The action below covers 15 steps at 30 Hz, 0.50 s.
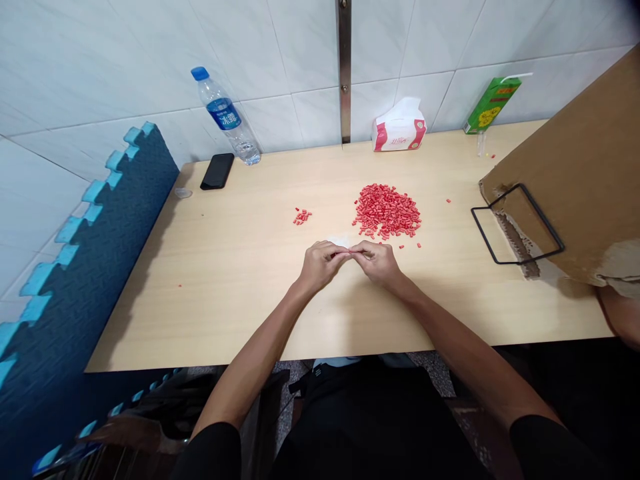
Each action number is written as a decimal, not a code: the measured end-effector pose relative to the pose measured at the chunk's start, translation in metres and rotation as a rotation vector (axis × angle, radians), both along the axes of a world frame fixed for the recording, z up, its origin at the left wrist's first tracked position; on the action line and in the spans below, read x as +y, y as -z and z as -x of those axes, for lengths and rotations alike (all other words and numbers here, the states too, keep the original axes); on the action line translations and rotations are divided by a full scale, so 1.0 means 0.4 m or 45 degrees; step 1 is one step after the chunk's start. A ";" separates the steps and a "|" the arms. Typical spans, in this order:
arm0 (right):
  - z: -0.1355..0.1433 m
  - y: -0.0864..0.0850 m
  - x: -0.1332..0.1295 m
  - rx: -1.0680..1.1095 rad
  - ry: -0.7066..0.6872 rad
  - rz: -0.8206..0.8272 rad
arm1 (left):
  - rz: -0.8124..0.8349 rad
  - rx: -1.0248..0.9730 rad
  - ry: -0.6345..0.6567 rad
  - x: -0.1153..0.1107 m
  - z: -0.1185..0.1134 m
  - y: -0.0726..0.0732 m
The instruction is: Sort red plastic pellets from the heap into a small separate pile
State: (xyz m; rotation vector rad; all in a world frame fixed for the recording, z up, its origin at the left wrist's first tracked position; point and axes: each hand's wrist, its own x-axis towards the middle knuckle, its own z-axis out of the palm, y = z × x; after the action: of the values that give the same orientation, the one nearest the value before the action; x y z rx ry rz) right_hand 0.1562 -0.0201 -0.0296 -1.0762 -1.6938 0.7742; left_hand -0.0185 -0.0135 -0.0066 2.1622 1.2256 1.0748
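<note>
My left hand (pixel 321 262) and my right hand (pixel 376 261) meet fingertip to fingertip over the middle of the wooden table (pixel 225 267). Both are closed in a pinch around a small red piece (pixel 350 251), mostly hidden by the fingers. Just beyond my right hand lies a large pile of small red pieces (pixel 386 210). A much smaller group of red pieces (pixel 302 217) sits beyond my left hand. Something whitish (pixel 340 241) shows on the table right behind the fingertips; I cannot make out what it is.
Along the wall stand a water bottle (pixel 227 119), a tissue pack (pixel 400 128) and a green carton (pixel 493 105). A black phone (pixel 217 171) lies at the left. At the right are a cardboard sheet (pixel 575 167) and a black wire frame (pixel 517 225), with another person's arm (pixel 620 313) beside them.
</note>
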 end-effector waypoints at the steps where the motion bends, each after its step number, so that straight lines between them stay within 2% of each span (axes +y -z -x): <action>1: 0.000 0.000 0.000 0.001 0.001 -0.001 | 0.002 0.004 0.000 0.000 0.000 -0.001; 15: 0.001 0.003 0.001 -0.004 -0.003 0.004 | 0.003 0.046 -0.010 -0.004 -0.004 -0.005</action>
State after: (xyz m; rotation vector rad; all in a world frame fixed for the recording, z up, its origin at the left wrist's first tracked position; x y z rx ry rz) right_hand 0.1556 -0.0197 -0.0309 -1.0784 -1.6970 0.7769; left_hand -0.0171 -0.0152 -0.0047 2.1858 1.2515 1.0414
